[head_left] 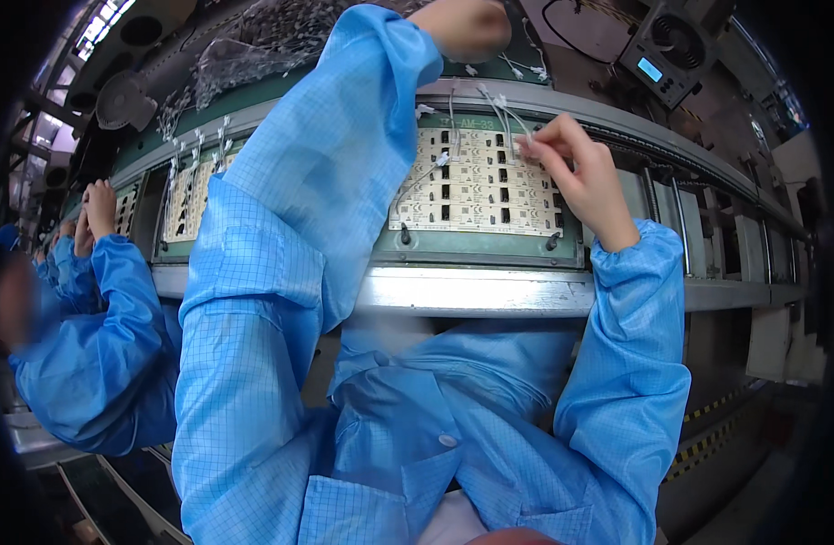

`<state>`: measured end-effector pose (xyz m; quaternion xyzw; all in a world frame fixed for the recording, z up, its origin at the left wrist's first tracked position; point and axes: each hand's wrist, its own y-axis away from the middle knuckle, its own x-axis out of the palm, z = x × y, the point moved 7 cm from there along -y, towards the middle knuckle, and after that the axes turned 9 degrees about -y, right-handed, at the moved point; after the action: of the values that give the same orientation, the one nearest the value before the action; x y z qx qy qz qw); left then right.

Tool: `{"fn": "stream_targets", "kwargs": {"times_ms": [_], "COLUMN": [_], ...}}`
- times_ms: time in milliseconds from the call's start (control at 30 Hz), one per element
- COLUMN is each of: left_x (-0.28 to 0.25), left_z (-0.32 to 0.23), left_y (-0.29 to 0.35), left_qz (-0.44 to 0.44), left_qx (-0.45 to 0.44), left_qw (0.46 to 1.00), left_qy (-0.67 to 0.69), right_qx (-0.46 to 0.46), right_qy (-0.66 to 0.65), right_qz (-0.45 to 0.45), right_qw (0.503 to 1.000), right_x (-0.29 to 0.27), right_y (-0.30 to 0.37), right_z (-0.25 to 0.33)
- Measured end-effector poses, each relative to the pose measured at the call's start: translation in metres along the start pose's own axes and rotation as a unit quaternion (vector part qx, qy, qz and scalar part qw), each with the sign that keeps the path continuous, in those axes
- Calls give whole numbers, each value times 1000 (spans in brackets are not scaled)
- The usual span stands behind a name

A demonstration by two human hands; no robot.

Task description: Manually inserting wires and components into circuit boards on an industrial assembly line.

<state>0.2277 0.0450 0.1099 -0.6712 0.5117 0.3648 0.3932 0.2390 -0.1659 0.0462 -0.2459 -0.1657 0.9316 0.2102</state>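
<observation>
A green carrier [489,246] in front of me holds a cream circuit board panel [476,182] with rows of black parts. My right hand [587,177] is at the panel's upper right, thumb and fingertips pinched on a thin white wired connector [524,143]. My left hand [462,27] is stretched out past the panel's far edge, near loose white cables; it is smeared by motion, so its fingers are unclear. Another white cable [426,173] lies across the panel's left part, its plug [442,158] on the board. My left sleeve hides the area left of the panel.
A metal rail [480,291] runs along the near side of the line. Beyond it, clear bags and white cables [244,68] lie heaped. A boxy device [668,54] with a lit screen stands far right. At left, a person [99,336] in blue works at another carrier.
</observation>
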Motion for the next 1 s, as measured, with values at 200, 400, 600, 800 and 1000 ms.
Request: {"fn": "stream_targets", "kwargs": {"times_ms": [200,400,600,800,1000], "left_x": [-43,-46,-21,-21,-17], "left_z": [15,-15,3,7,17], "left_y": [39,126,165,180,189], "left_qz": [-176,-176,-219,-236,-215], "left_qx": [5,-34,-7,-20,-36], "left_qw": [942,931,880,879,885], "left_qy": [284,318,421,413,410], "right_qx": [-109,3,-95,-111,-104], "right_qy": [213,146,290,298,354], "right_qz": [66,77,89,103,154], "right_qw": [969,986,948,943,916], "right_x": [17,16,21,21,23], "right_y": [7,8,15,18,26], "right_z": [13,-7,16,17,32]}}
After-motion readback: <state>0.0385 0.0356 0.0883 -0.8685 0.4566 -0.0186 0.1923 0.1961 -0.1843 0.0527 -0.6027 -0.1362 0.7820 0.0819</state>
